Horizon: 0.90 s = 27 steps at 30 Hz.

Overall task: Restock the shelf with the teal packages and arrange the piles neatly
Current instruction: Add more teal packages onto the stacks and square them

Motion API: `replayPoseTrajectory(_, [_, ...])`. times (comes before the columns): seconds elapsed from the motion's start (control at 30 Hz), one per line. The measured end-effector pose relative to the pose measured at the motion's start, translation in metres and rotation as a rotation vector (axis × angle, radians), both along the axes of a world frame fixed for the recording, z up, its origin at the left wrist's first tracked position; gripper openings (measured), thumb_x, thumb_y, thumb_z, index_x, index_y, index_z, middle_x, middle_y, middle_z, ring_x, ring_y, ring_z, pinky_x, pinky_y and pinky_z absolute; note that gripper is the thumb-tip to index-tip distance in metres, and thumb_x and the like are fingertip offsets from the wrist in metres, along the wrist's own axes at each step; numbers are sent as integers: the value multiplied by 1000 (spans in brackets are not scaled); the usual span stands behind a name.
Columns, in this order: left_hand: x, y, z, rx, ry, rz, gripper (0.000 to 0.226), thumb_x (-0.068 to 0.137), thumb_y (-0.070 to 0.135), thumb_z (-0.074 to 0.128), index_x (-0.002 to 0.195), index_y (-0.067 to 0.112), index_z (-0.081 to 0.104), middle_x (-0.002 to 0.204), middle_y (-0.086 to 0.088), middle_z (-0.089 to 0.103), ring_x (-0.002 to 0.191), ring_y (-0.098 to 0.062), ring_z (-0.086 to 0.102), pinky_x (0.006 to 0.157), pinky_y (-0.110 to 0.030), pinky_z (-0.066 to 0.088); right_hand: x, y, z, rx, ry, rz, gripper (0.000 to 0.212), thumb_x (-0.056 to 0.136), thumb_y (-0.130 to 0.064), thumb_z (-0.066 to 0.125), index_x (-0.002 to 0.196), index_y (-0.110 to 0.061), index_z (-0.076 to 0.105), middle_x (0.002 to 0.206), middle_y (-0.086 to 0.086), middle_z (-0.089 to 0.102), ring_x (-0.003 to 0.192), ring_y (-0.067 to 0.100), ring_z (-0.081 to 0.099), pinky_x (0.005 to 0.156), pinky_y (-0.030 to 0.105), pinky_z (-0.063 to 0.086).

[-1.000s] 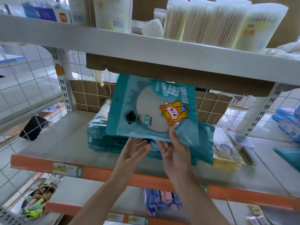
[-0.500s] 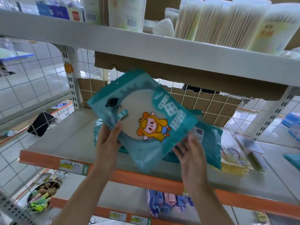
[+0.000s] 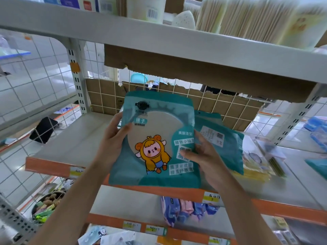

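Observation:
A teal package (image 3: 155, 152) with a round mirror window and a cartoon figure in yellow is upright in front of me, above the shelf's front edge. My left hand (image 3: 113, 138) grips its left side and my right hand (image 3: 203, 156) grips its right side. Behind it, on the grey shelf (image 3: 70, 144), lies a pile of teal packages (image 3: 223, 140), its top one showing a white label. The held package hides most of that pile.
Yellow packets (image 3: 254, 161) lie right of the pile, and another teal item (image 3: 316, 167) sits at the far right. An orange strip (image 3: 47, 167) edges the shelf. The upper shelf (image 3: 159, 38) hangs close overhead. A wire grid with cardboard (image 3: 221, 103) closes the back.
The teal package has turned from sideways to upright. My left hand moved up onto its left edge and my right hand now grips its right edge. The view has moved closer.

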State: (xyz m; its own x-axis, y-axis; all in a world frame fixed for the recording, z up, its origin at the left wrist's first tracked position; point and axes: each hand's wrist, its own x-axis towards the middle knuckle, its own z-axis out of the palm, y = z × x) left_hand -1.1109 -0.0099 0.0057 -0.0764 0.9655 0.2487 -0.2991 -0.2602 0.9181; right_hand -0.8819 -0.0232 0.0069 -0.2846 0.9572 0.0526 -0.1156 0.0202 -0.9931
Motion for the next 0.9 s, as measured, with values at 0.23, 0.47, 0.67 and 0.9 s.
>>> replayPoseTrajectory(0.23, [-21, 4, -14, -11, 14, -80, 33, 95, 11, 41, 126, 22, 49, 95, -7, 70, 78, -22, 68, 60, -34, 59, -14, -4, -18, -59, 37, -70, 67, 60, -8, 79, 121, -17, 53, 107, 9, 69, 98, 27, 67, 77, 34, 57])
replayPoseTrajectory(0.47, [-75, 8, -83, 70, 793, 467, 40, 87, 38, 45, 115, 12, 56, 104, -3, 65, 97, -25, 62, 78, -36, 49, -19, -8, -13, -52, 200, -346, 54, 50, -15, 74, 102, -20, 64, 93, 1, 74, 84, 18, 70, 62, 29, 57])
replayPoseTrajectory(0.67, [-91, 25, -129, -159, 1383, 464, 67, 89, 56, 42, 137, 10, 42, 138, -10, 48, 127, -28, 43, 103, -40, 30, -24, 18, 13, -147, 134, -467, 27, 82, 1, 60, 105, -13, 63, 83, -2, 74, 75, 16, 71, 57, 28, 57])
replayPoseTrajectory(0.9, [-87, 29, -131, -137, 1444, 546, 88, 76, 68, 16, 133, 10, 49, 132, -8, 55, 122, -26, 51, 100, -38, 36, -54, 61, 29, -223, 76, -351, 21, 87, -1, 57, 108, -4, 60, 99, 9, 69, 86, 21, 68, 64, 29, 56])
